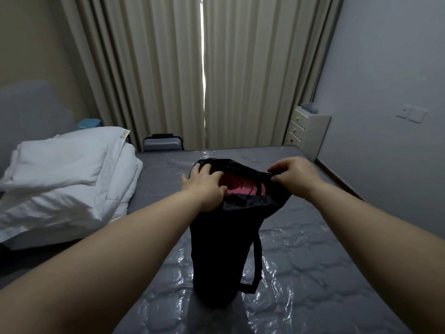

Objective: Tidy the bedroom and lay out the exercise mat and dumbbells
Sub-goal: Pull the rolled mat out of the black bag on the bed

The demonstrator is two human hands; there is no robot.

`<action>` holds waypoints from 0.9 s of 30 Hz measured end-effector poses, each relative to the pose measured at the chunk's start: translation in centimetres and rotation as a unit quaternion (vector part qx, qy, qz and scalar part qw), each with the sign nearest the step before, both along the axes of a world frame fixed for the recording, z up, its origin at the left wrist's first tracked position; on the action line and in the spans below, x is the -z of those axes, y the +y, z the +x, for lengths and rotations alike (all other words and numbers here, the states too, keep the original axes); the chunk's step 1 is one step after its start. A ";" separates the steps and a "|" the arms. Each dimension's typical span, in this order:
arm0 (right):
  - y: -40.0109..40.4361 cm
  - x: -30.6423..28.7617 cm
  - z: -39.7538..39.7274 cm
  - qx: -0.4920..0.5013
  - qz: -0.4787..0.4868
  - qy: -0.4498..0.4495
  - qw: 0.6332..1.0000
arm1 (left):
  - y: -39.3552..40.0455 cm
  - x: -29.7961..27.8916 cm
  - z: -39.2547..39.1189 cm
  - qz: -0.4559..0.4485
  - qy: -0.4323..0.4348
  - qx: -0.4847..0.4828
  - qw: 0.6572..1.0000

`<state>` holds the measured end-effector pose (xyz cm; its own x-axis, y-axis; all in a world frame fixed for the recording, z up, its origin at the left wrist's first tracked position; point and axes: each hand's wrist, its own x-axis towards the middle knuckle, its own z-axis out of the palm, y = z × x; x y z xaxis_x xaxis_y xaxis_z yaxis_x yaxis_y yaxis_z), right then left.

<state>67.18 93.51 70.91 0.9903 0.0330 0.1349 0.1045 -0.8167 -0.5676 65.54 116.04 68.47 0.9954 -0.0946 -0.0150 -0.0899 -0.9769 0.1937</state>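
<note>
A tall black carry bag [224, 244] stands upright on the plastic-wrapped grey mattress [313, 273], a strap hanging down its right side. Inside its open mouth shows the rolled pink exercise mat [240, 185]. My left hand [204, 186] grips the left rim of the bag's mouth, fingers curled over the edge. My right hand [293, 175] pinches the right rim and holds it outward. No dumbbells are in view.
Folded white bedding and a pillow [67, 179] lie on the left of the bed, by a grey headboard [31, 112]. A grey suitcase [162, 142] stands beyond the bed by closed beige curtains [192, 68]. A small white drawer cabinet [308, 131] stands at the right wall.
</note>
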 end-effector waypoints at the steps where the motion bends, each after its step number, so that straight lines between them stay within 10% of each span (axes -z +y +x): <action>1: -0.4 -0.4 0.4 0.003 0.016 -0.005 1.000 | -0.2 -0.1 0.3 0.010 -0.011 -0.006 1.000; 8: -3.8 -1.1 2.1 -0.089 0.297 0.152 0.938 | -2.2 -0.3 3.0 0.025 -0.071 -0.033 0.997; 16: -6.0 1.0 4.7 -0.045 0.261 0.100 0.959 | -4.0 0.1 5.2 -0.007 -0.049 -0.027 0.998; 22: -12.5 2.4 7.2 0.173 0.152 0.012 0.973 | -4.4 0.1 6.0 -0.007 -0.039 -0.028 0.999; 27: -11.0 2.1 6.1 0.043 0.073 0.068 0.994 | -5.9 0.3 6.0 -0.058 -0.049 -0.007 0.997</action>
<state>73.33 82.49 68.82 0.9980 -0.0629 -0.0033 -0.0481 -0.7267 -0.6852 71.55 110.19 68.19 0.9927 -0.0767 0.0932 -0.1012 -0.9500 0.2955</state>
